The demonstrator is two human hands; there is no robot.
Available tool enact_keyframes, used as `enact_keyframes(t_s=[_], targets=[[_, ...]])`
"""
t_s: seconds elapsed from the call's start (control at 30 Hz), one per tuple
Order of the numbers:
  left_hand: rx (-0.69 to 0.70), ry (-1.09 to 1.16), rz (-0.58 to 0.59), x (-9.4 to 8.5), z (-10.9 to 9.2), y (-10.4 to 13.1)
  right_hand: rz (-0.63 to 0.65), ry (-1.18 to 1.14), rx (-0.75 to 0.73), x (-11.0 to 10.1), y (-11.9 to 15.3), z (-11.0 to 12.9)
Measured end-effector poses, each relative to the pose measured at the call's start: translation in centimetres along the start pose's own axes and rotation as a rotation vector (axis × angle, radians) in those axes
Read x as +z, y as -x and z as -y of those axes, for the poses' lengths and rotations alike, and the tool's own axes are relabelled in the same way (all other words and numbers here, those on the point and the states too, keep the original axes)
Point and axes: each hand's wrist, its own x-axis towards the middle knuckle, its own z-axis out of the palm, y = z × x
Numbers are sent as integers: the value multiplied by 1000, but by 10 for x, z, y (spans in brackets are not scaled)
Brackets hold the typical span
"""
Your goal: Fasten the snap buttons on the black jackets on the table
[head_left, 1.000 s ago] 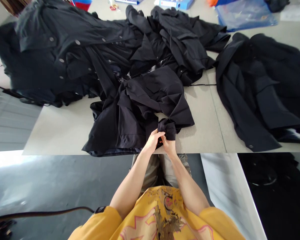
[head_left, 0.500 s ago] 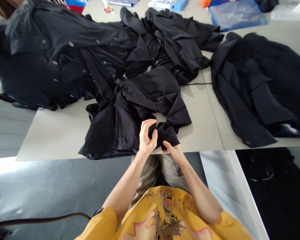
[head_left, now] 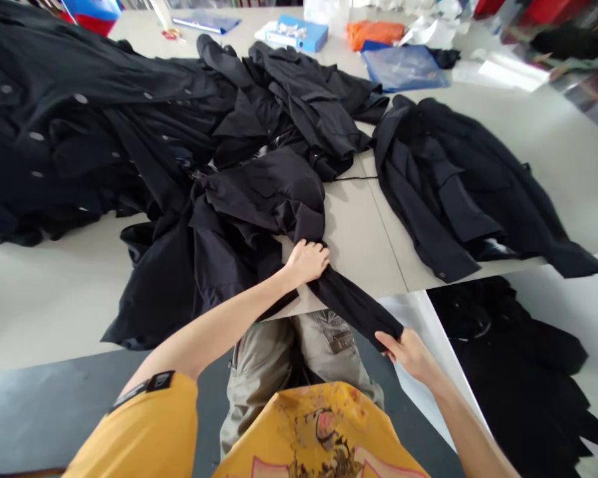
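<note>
A black jacket [head_left: 219, 259] lies crumpled at the table's near edge, one sleeve [head_left: 356, 299] stretched toward me on the right. My left hand [head_left: 307, 261] is closed over the upper part of that sleeve, above the tabletop. Beyond the edge, my right hand [head_left: 403, 348] pinches the sleeve's end, thumb on top. Between the two hands the sleeve is pulled fairly straight, slanting down to the right. The jacket's far side touches other dark garments.
Dark jackets with buttons [head_left: 54, 133] are heaped at the left. Another black jacket [head_left: 458, 186] lies on the right of the table [head_left: 363, 219]. A blue box [head_left: 299, 34], an orange bundle [head_left: 373, 33] and a blue plastic folder [head_left: 403, 66] stand behind. Dark garments [head_left: 518, 372] lie below at right.
My right hand has drawn the sleeve end down and right, past the table edge. My left hand, open before, has closed on the sleeve. The camera view has swung right.
</note>
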Motion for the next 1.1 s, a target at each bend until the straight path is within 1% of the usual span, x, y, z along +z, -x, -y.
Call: enact_keyframes(t_s=[0.03, 0.07, 0.13, 0.2, 0.27, 0.3, 0.33, 0.37, 0.4, 0.43, 0.53, 0.57, 0.6, 0.67, 0.7, 0.77, 0.87, 0.97, 1.03, 1.1], targets=[[-103, -53, 10, -9, 7, 6, 33, 10, 51, -2, -4, -2], [-201, -103, 31, -19, 16, 12, 51, -7, 50, -3, -10, -2], [-406, -198, 99, -41, 39, 25, 112, -59, -10, -1, -32, 5], [-559, -253, 149, -62, 61, 39, 190, -109, -56, 5, -60, 18], [-620, -258, 148, -78, 73, 50, 268, -132, -47, 15, -90, 35], [-621, -248, 133, -82, 72, 55, 298, -132, -31, 20, -104, 43], [-597, -230, 109, -82, 67, 58, 312, -128, -22, 25, -116, 51], [-555, -207, 82, -79, 59, 60, 318, -119, -19, 29, -127, 57], [-481, -168, 56, -72, 48, 61, 318, -114, -22, 32, -135, 62], [-376, -116, 36, -62, 36, 61, 318, -114, -26, 34, -142, 66], [22, 84, 32, -19, 2, 57, 345, -98, 18, 33, -153, 69], [104, 124, 38, -4, -6, 56, 356, -83, 46, 31, -155, 69], [140, 137, 40, 10, -11, 54, 359, -59, 71, 28, -155, 68], [108, 97, 29, 31, -16, 52, 347, 9, 100, 23, -155, 67], [83, 74, 16, 38, -17, 51, 334, 41, 103, 21, -155, 66], [43, 54, -12, 46, -17, 49, 316, 90, 101, 17, -154, 64], [12, 63, -27, 47, -19, 46, 345, 84, 105, 13, -153, 58], [2, 37, -25, 45, -23, 43, 384, -5, 104, 9, -151, 54], [-10, 30, -22, 45, -25, 41, 368, -8, 100, 8, -150, 53], [-22, 30, -19, 45, -26, 40, 334, 45, 98, 8, -150, 54]])
